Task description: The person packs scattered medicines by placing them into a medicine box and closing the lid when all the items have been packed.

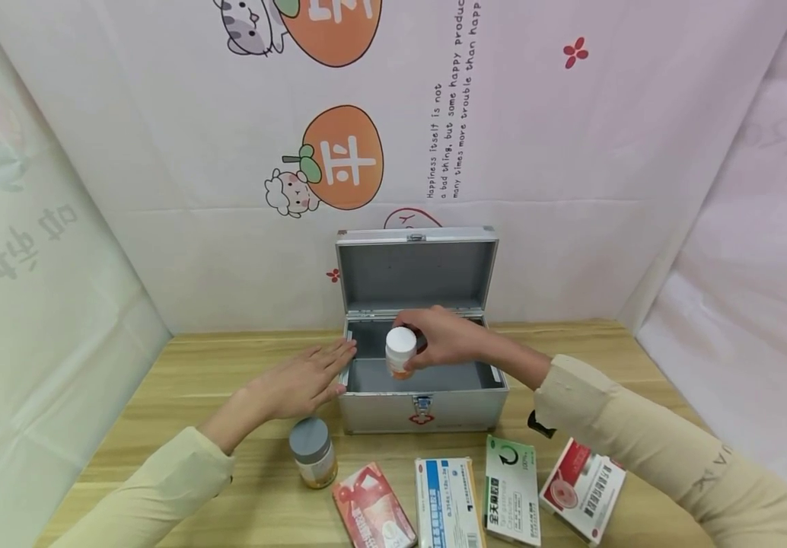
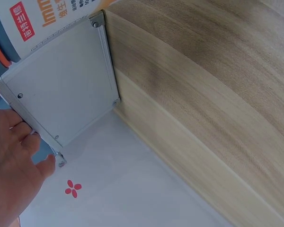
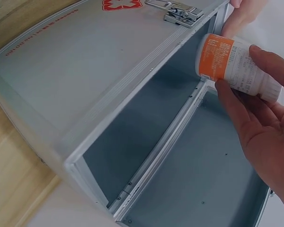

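A white pill bottle (image 1: 400, 352) with an orange-and-white label is pinched between the thumb and fingers of my right hand (image 1: 443, 339), over the mouth of a silver metal medicine box (image 1: 380, 413). In the right wrist view the bottle (image 3: 233, 64) tilts above the box's grey interior (image 3: 151, 111). The box lid (image 1: 417, 278) stands raised at the back. My left hand (image 1: 301, 380) lies with fingers extended at the box's left rim. In the left wrist view its fingertips (image 2: 32, 140) are at the edge of the side wall (image 2: 66, 90).
A grey-capped jar (image 1: 313, 453) stands left in front of the box. Across the front of the wooden table lie a red carton (image 1: 374, 506), a blue-and-white carton (image 1: 444, 502), a green-and-white carton (image 1: 513, 491) and a red-and-white carton (image 1: 584, 491). A printed white cloth (image 1: 537, 152) hangs behind.
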`<state>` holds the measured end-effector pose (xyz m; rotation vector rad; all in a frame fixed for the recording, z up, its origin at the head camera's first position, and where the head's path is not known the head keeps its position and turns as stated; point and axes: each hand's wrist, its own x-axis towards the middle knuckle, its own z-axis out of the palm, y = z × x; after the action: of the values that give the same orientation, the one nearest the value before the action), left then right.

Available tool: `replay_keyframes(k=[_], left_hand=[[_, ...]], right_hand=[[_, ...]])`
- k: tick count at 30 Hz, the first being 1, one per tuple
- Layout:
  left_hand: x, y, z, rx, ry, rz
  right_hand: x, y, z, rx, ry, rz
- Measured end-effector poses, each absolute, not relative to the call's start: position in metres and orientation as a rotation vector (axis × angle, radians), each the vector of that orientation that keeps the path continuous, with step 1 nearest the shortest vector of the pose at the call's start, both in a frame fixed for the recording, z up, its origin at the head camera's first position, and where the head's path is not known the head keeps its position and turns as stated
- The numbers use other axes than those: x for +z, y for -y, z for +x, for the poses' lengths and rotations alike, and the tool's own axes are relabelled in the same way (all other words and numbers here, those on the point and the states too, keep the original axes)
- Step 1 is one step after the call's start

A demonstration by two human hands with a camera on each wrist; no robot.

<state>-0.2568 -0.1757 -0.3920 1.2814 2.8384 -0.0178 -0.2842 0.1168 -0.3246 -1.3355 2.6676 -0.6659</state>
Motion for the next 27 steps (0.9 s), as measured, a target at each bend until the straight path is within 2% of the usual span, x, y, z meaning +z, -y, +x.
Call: replay_keyframes(k=[27], left_hand=[[-0.395, 0.177, -0.259, -0.014, -2.838, 1.266]], right_hand=[[-0.329, -0.089, -0.302, -0.628, -2.49, -1.436]])
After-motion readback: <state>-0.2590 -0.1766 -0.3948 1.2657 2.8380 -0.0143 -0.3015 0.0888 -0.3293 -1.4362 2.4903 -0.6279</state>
